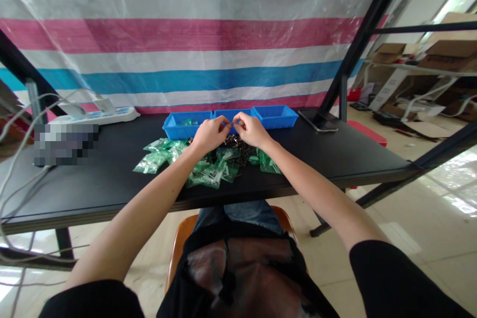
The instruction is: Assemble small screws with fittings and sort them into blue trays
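Meeting at the fingertips, the left hand [211,134] and right hand [251,130] pinch a small dark piece [232,123] between them, too small to identify, in front of the blue plastic bins [276,116]. Below the hands lies a loose heap of small, dark metallic pieces [244,150], glinting and narrow. Around it, crinkled, shiny green packets [208,175] hold thin white sticks. The bins have angled walls; the left one contains green material. All rest on a smooth, matte black table [316,154]. No brand or lettering is readable.
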### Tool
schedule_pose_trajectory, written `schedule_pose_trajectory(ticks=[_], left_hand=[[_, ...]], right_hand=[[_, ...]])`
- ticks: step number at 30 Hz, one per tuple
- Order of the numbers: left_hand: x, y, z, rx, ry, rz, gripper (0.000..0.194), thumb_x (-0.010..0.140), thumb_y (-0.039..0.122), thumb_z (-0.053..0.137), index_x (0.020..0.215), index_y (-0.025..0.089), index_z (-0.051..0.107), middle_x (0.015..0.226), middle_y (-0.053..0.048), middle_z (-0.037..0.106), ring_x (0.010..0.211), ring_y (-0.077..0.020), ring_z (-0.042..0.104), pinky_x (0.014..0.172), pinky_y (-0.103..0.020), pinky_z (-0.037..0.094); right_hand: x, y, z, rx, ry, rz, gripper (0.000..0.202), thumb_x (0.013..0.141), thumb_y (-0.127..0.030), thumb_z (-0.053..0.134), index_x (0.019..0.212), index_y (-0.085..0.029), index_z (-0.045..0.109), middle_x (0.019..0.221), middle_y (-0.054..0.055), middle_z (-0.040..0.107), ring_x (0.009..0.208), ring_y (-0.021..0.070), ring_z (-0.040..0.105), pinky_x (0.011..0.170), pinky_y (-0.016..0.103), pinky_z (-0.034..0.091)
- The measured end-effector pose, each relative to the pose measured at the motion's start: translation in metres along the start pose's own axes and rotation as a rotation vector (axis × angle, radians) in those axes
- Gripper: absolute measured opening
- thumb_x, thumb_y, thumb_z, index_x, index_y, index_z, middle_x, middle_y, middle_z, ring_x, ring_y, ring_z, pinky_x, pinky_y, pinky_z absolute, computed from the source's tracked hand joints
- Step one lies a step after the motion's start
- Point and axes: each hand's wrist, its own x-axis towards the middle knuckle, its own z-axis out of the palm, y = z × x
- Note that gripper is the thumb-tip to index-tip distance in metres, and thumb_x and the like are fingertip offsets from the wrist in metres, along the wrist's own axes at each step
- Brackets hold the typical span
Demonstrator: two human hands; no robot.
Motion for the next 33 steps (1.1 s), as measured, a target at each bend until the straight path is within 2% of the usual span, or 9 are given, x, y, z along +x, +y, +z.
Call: schedule_pose_trajectory(ticks=[7, 13, 16, 19, 22, 24, 33], left_hand=[[-0.0003, 0.0021, 0.0012, 0.009, -0.016, 0.002, 0.029, 0.086, 0.034, 0.039, 0.087, 0.018, 0.063, 0.062, -0.004, 0.061, 0.059, -0.0190, 0.056, 0.056, -0.026, 0.035], [-0.0011, 0.0021, 0.0019, -0.042, -0.025, 0.003, 0.026, 0.084, 0.032, 0.043, 0.101, 0.018, 0.059, 0.063, -0.002, 0.061, 0.058, -0.0180, 0.056, 0.055, -0.025, 0.036], [-0.0008, 0.0022, 0.0014, -0.049, -0.042, 0.021, 0.025, 0.083, 0.028, 0.045, 0.100, 0.018, 0.059, 0.068, -0.002, 0.064, 0.057, -0.0168, 0.056, 0.055, -0.025, 0.036], [-0.0002, 0.0017, 0.0014, -0.029, -0.048, 0.016, 0.024, 0.082, 0.028, 0.044, 0.096, 0.017, 0.060, 0.065, -0.003, 0.063, 0.056, -0.0172, 0.055, 0.054, -0.025, 0.036], [0.0004, 0.0007, 0.0022, -0.014, -0.033, -0.010, 0.024, 0.083, 0.029, 0.044, 0.094, 0.016, 0.061, 0.063, -0.003, 0.062, 0.058, -0.0184, 0.056, 0.054, -0.026, 0.036], [0.0006, 0.0003, 0.0027, -0.008, -0.019, -0.017, 0.024, 0.083, 0.029, 0.044, 0.093, 0.016, 0.061, 0.065, -0.004, 0.063, 0.060, -0.0192, 0.057, 0.056, -0.026, 0.036], [-0.0007, 0.0038, 0.0009, 0.008, -0.035, -0.010, 0.028, 0.088, 0.031, 0.037, 0.090, 0.017, 0.062, 0.070, -0.006, 0.064, 0.067, -0.0216, 0.060, 0.058, -0.027, 0.037]], right_hand=[[0.0003, 0.0005, -0.0018, -0.002, -0.001, 0.000, 0.009, 0.084, -0.022, 0.043, 0.078, -0.019, 0.050, 0.053, -0.006, 0.042, 0.049, 0.0102, 0.041, 0.055, 0.024, 0.027], [0.0013, -0.0036, -0.0038, -0.004, 0.010, 0.028, 0.017, 0.083, -0.022, 0.042, 0.070, -0.017, 0.051, 0.059, -0.003, 0.049, 0.056, 0.0113, 0.044, 0.059, 0.025, 0.030], [0.0010, -0.0053, -0.0040, -0.003, -0.003, 0.037, 0.017, 0.083, -0.021, 0.043, 0.068, -0.017, 0.051, 0.060, -0.002, 0.051, 0.057, 0.0115, 0.045, 0.060, 0.025, 0.030], [0.0004, -0.0048, -0.0035, 0.008, -0.008, 0.042, 0.015, 0.083, -0.021, 0.043, 0.071, -0.017, 0.051, 0.058, -0.003, 0.049, 0.055, 0.0112, 0.044, 0.059, 0.025, 0.030], [0.0000, -0.0027, -0.0029, 0.030, -0.012, 0.027, 0.005, 0.080, -0.019, 0.047, 0.081, -0.018, 0.052, 0.054, -0.006, 0.044, 0.052, 0.0110, 0.044, 0.058, 0.025, 0.031], [0.0001, -0.0014, -0.0028, 0.038, -0.012, 0.004, 0.009, 0.077, -0.016, 0.049, 0.086, -0.018, 0.051, 0.054, -0.007, 0.043, 0.052, 0.0106, 0.044, 0.059, 0.024, 0.031], [0.0004, -0.0016, -0.0037, 0.014, -0.027, 0.005, 0.004, 0.083, -0.019, 0.045, 0.084, -0.020, 0.049, 0.055, -0.006, 0.042, 0.052, 0.0117, 0.043, 0.060, 0.025, 0.031]])
